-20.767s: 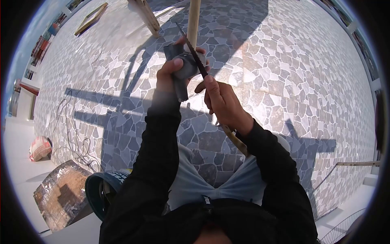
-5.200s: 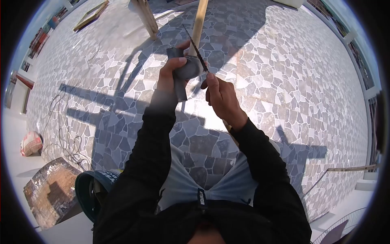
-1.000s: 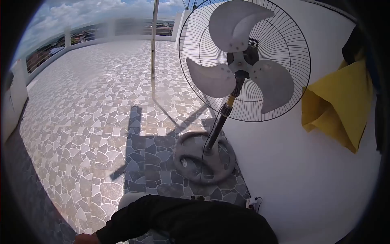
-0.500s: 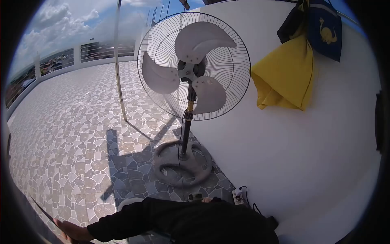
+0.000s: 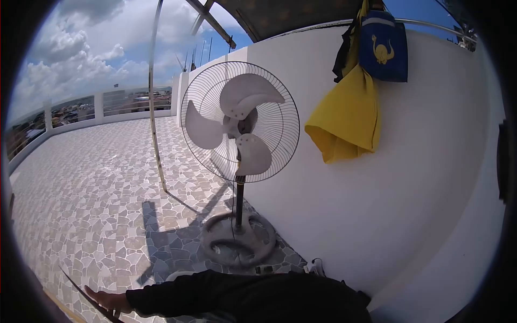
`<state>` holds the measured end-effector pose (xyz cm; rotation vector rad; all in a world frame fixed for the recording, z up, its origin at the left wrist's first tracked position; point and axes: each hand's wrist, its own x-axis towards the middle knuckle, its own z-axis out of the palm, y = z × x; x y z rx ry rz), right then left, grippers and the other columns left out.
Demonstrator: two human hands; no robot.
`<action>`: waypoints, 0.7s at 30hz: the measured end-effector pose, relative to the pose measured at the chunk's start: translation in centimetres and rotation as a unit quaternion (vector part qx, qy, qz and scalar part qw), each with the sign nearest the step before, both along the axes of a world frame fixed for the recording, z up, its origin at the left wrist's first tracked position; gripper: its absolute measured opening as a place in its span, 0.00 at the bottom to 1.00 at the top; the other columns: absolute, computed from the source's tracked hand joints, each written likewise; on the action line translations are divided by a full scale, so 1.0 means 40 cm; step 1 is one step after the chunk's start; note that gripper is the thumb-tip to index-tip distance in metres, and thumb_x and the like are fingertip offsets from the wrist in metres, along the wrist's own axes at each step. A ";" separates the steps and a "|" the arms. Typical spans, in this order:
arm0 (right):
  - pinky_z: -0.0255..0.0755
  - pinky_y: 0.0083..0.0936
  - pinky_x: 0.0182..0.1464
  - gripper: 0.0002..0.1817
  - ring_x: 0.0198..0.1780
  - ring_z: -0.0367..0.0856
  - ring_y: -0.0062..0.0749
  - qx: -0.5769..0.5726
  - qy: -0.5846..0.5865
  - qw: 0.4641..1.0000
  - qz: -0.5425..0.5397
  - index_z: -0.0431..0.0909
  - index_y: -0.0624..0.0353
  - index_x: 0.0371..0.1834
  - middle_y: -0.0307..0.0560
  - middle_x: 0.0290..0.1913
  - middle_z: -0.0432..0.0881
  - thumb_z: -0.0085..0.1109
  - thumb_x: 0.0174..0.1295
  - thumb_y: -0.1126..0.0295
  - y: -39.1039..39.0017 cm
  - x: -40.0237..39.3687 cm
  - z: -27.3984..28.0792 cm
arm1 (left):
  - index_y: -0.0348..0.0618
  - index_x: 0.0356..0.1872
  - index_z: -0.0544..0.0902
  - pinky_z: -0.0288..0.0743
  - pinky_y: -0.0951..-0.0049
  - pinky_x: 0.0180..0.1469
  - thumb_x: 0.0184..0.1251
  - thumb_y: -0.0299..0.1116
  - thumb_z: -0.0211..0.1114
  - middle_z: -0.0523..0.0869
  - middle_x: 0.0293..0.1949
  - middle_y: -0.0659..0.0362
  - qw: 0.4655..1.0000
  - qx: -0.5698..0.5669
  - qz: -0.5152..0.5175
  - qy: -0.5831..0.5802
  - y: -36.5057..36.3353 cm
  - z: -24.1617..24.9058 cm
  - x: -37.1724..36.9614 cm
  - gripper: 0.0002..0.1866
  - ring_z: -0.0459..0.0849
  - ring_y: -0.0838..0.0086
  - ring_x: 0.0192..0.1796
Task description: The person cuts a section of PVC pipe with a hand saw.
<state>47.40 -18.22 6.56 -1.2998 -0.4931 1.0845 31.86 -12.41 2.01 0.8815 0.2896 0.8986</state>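
My right hand [image 5: 109, 301], at the end of a long black sleeve [image 5: 204, 295], is at the lower left. Its fingers are around the edge of a thin dark flat thing [image 5: 81, 290], seen nearly edge-on and tapering to a point at the top; its kind I cannot make out. A tan strip [image 5: 63, 307] shows just left of it. My left hand is out of view. Beyond the sleeve stands a pedestal fan [image 5: 240, 126] with pale blades in a wire guard, its blades sharp and visible.
The fan's round base [image 5: 237, 245] rests on stone-patterned tiles [image 5: 86, 188]. A thin pole [image 5: 156, 129] rises on its left. A yellow cloth bag [image 5: 347, 118] and a blue bag [image 5: 383, 51] hang by the white wall [image 5: 344, 215]. A plug and cord [image 5: 315, 265] lie at its foot.
My view has tilted up, so the fan and bags appear lower and more sky and roof show. My right hand and the thin dark thing appear shifted slightly right and up.
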 end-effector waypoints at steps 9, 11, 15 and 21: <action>0.76 0.33 0.46 0.08 0.44 0.83 0.38 -0.036 -0.660 0.731 -0.169 0.76 0.64 0.45 0.50 0.42 0.79 0.63 0.68 0.75 -0.587 -0.136 0.372 | 0.45 0.65 0.73 0.84 0.57 0.52 0.78 0.38 0.53 0.77 0.56 0.47 1.000 -0.017 -0.003 0.004 0.069 -0.042 -0.019 0.19 0.81 0.54 0.54; 0.76 0.30 0.42 0.06 0.38 0.83 0.31 -0.087 -0.686 0.652 -0.312 0.80 0.64 0.44 0.49 0.37 0.83 0.62 0.68 0.75 -0.735 -0.130 0.453 | 0.45 0.65 0.72 0.84 0.57 0.52 0.79 0.38 0.53 0.76 0.56 0.46 1.000 -0.028 0.001 0.011 0.095 -0.073 -0.036 0.19 0.81 0.54 0.55; 0.72 0.28 0.30 0.18 0.22 0.78 0.27 -0.387 -0.448 0.693 -0.412 0.83 0.65 0.26 0.43 0.20 0.80 0.61 0.67 0.60 -1.048 -0.103 0.440 | 0.45 0.67 0.72 0.84 0.57 0.53 0.80 0.37 0.52 0.76 0.57 0.46 0.999 -0.052 0.002 -0.002 0.161 -0.150 -0.062 0.19 0.81 0.54 0.55; 0.80 0.27 0.27 0.11 0.24 0.83 0.29 -0.381 -0.173 0.767 -0.487 0.83 0.64 0.35 0.45 0.28 0.83 0.61 0.61 0.65 -1.451 -0.003 -0.001 | 0.46 0.69 0.71 0.85 0.58 0.53 0.81 0.36 0.50 0.75 0.59 0.46 0.997 -0.075 0.035 0.004 0.225 -0.213 -0.175 0.20 0.80 0.54 0.56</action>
